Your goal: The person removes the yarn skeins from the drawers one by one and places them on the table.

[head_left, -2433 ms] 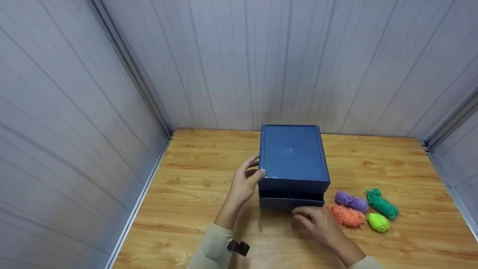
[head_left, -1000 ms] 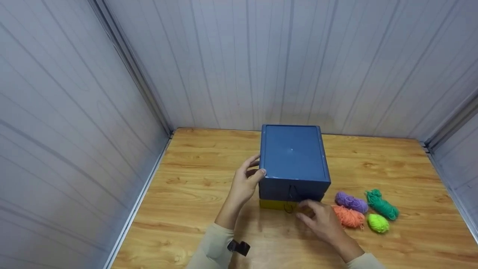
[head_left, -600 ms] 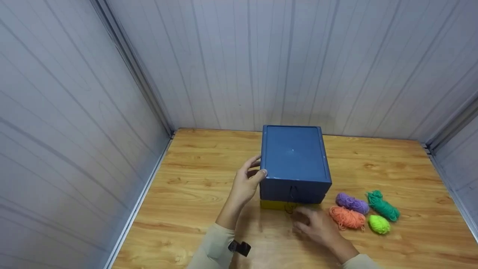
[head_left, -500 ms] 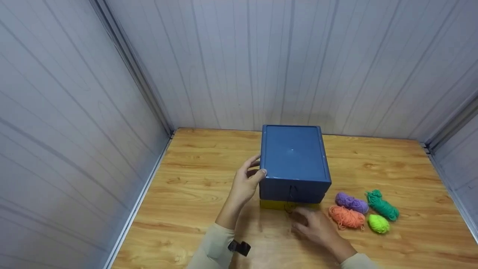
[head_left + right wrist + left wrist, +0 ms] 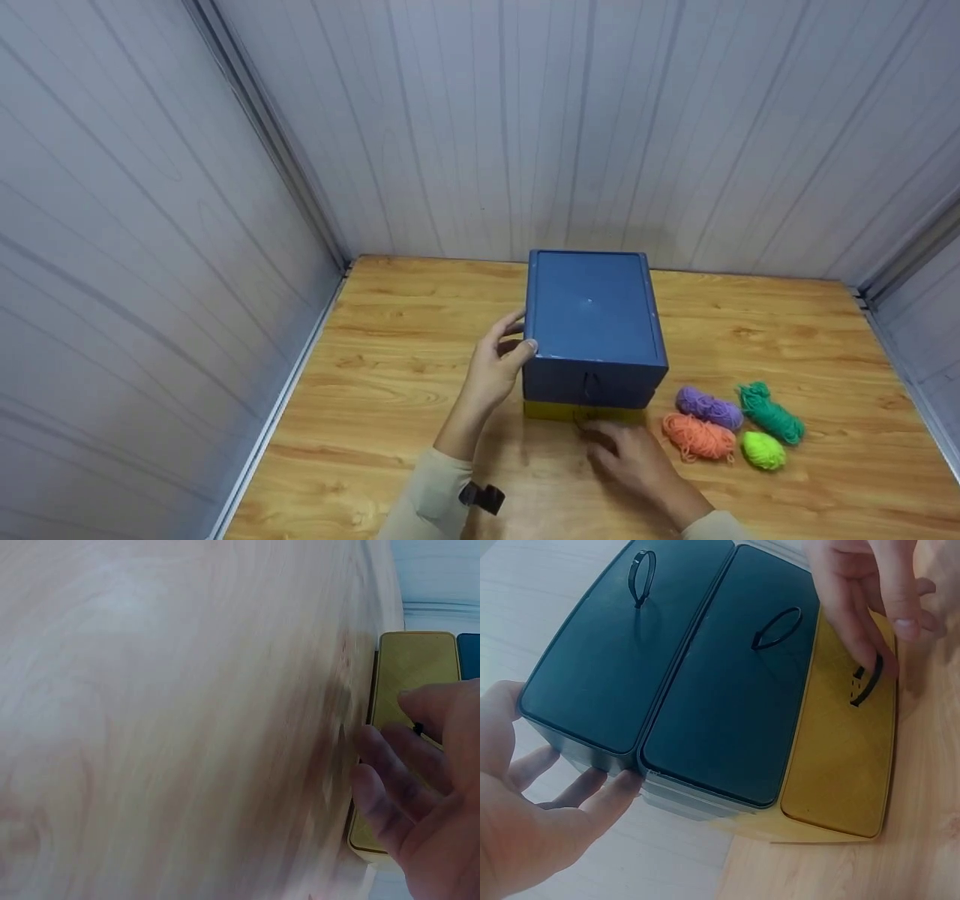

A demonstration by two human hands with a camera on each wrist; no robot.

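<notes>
Drawer unit (image 5: 596,307) stood on wooden table (image 5: 405,337); left hand (image 5: 491,371) gripped its near left edge. Left wrist view showed right hand (image 5: 634,457) at black loop (image 5: 869,689) of yellow drawer (image 5: 836,765); couldn't tell whether gripping. Only head view showed all four yarn bundles (image 5: 699,437).

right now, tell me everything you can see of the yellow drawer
The yellow drawer is the lowest of three, under two dark blue drawers, just above the wooden tabletop. It looks like plastic: a flat, textured front, long and low, with rounded corners and a black loop. It appears fully closed. The right hand is at the loop, a finger overlapping it; whether it grips is unclear. The inside is hidden.
</notes>
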